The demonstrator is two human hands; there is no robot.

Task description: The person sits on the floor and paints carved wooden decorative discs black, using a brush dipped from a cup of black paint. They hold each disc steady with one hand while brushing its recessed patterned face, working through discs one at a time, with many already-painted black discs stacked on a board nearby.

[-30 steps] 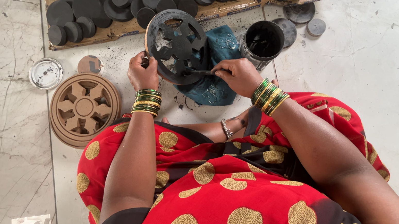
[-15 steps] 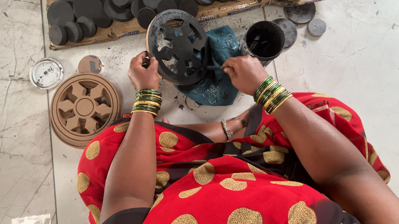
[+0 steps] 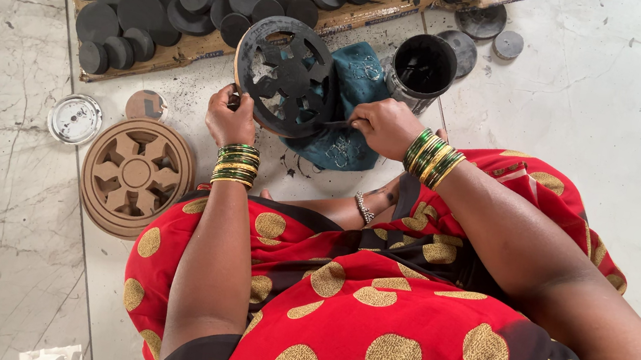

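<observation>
My left hand (image 3: pixel 231 116) grips the one black wheel (image 3: pixel 285 76), tilted over the blue cloth (image 3: pixel 352 101). My right hand (image 3: pixel 385 126) pinches a brush, mostly hidden. One tin (image 3: pixel 422 69) stands beside.

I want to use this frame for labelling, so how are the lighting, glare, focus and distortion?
Head view: soft, even daylight, with only faint shadows under the left hand and right hand; mild sheen on the marble floor, nothing blown out; the black cut-out wheel loses surface detail in its dark paint; focus is sharp throughout, no motion blur; wide-angle stretch enlarges the red dotted cloth near the bottom edge.
</observation>
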